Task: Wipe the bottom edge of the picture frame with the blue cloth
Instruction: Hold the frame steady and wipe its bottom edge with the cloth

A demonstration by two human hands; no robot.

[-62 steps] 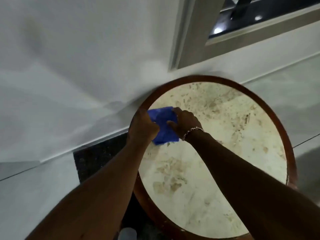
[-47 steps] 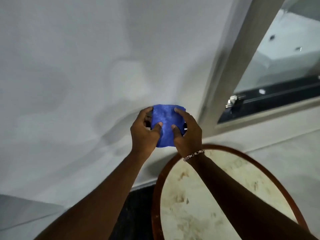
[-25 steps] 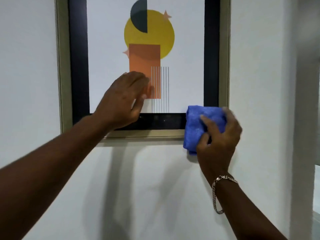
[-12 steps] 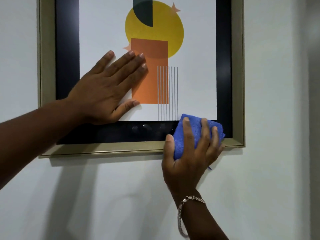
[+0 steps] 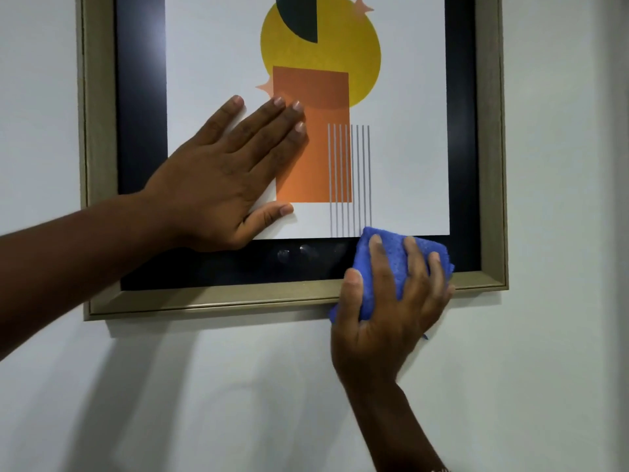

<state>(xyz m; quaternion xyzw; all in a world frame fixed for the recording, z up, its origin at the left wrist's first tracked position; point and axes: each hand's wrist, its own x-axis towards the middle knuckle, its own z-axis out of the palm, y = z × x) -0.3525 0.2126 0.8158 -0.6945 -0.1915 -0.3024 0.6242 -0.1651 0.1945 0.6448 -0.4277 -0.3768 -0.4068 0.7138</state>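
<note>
A picture frame (image 5: pixel 218 298) with a pale gold border and a black inner mat hangs on a white wall. Its print shows a yellow circle and an orange rectangle. My right hand (image 5: pixel 391 311) presses a folded blue cloth (image 5: pixel 398 257) against the bottom edge of the frame, toward its right end. The cloth covers the gold border and part of the black mat there. My left hand (image 5: pixel 224 175) lies flat on the glass with its fingers spread, over the lower left of the print.
Smudges (image 5: pixel 296 253) show on the black mat left of the cloth. White wall (image 5: pixel 204 403) fills the space below and beside the frame. A grey vertical strip (image 5: pixel 621 233) runs along the far right edge.
The view rose from a round table to the frame. My left hand went flat on the glass. My right hand carried the cloth to the frame's bottom edge, where it has barely shifted since.
</note>
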